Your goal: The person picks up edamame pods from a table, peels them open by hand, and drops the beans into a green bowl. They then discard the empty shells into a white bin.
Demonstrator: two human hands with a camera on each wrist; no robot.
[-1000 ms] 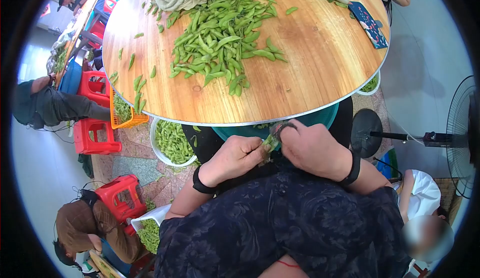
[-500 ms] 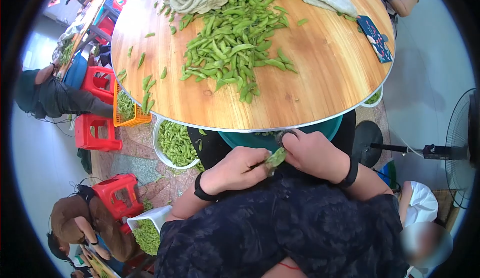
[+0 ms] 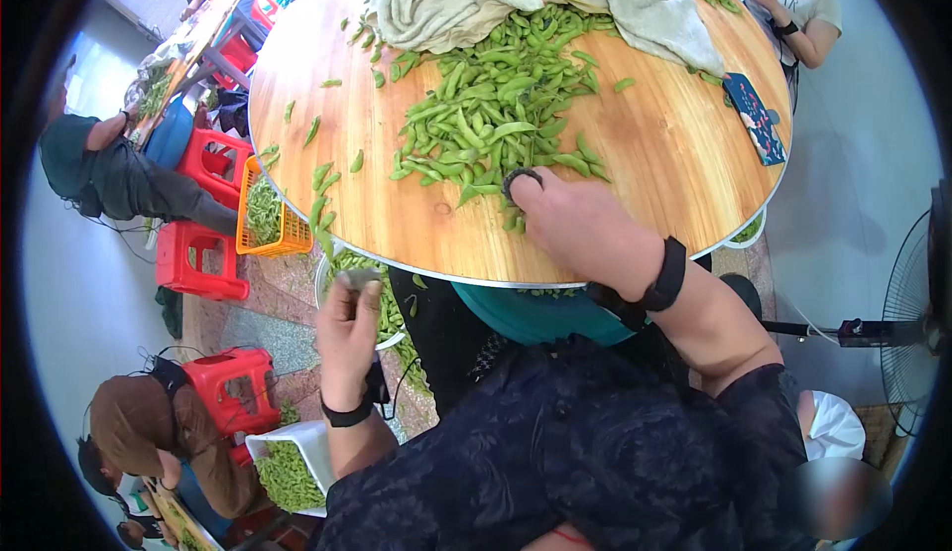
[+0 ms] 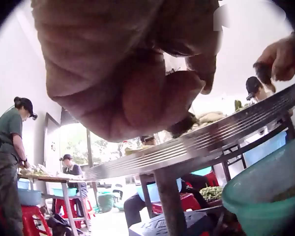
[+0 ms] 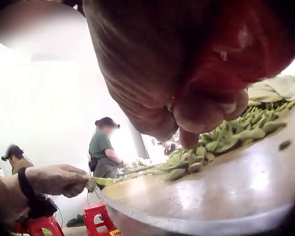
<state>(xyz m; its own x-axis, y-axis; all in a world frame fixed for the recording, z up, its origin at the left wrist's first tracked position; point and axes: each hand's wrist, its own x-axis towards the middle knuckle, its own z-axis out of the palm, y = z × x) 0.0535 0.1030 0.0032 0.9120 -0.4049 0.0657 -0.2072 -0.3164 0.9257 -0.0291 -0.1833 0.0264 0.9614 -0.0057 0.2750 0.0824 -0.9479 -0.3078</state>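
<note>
At the near side of the round table, the person's 2 hands are working well apart. The right hand is reaching over the wood, its fingers bending down at the near end of the pod heap; whether they are gripping any pod, nobody can tell. The left hand is pinching 1 small greyish scrap, too blurred to name, just beyond the table's edge. The pods are lying mostly in that heap, partly under the cloth.

Several loose pods are lying at the left edge, and a brushing left wrist or sleeve could be knocking them to the floor. A hurried pull by the right hand could be dragging extra pods along, spilling them past the teal basin. The scrap could be slipping from a loose pinch and dropping into the white tub below, mixing with the pods there.

By count, 1 lone pod is lying right of the heap; the heap itself is overlapping too much for counting. Around the table, 3 white tubs are showing, counting that 1, plus 1 teal basin, 1 orange basket, 3 nearer red stools, 1 blue case and 1 fan.
</note>
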